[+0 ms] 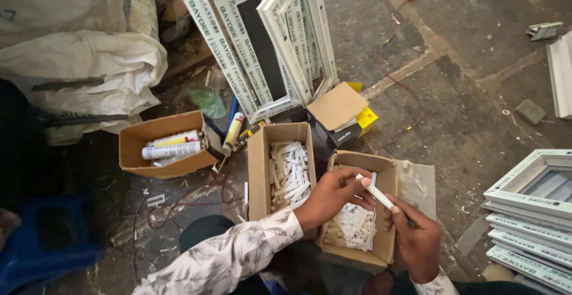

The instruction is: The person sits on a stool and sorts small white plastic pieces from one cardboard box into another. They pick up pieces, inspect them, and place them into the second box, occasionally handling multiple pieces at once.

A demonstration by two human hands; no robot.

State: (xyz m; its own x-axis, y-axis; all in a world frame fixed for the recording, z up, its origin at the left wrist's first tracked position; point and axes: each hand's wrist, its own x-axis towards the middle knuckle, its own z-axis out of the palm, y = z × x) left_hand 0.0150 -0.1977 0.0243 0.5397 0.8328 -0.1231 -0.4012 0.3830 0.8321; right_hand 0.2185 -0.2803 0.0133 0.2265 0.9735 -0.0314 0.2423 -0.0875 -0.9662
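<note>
My left hand and my right hand meet over an open cardboard box of small white plastic pieces. Both hands pinch one narrow white plastic strip, held tilted above the box: the left fingers at its upper end, the right thumb and fingers at its lower end. A second open box to the left holds several more white pieces.
A box with sealant tubes lies at left, another tube beside it. White window frames lean at the back; more frames are stacked at right. White sacks sit upper left, a blue stool lower left, red wire on the floor.
</note>
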